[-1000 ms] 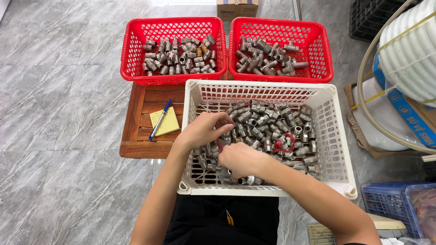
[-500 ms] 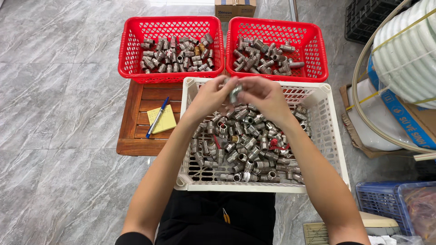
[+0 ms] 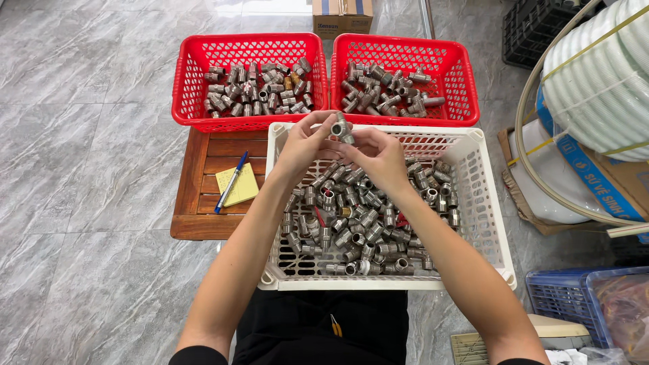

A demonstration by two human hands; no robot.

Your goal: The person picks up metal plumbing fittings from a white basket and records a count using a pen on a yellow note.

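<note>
Both hands have lifted out of the white crate – left hand and right hand now pinch one metal fitting together above its far rim, red baskets just beyond.

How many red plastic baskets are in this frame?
2: the left red plastic basket and the right red plastic basket sit side by side beyond the white plastic basket. None seems hidden.
</note>
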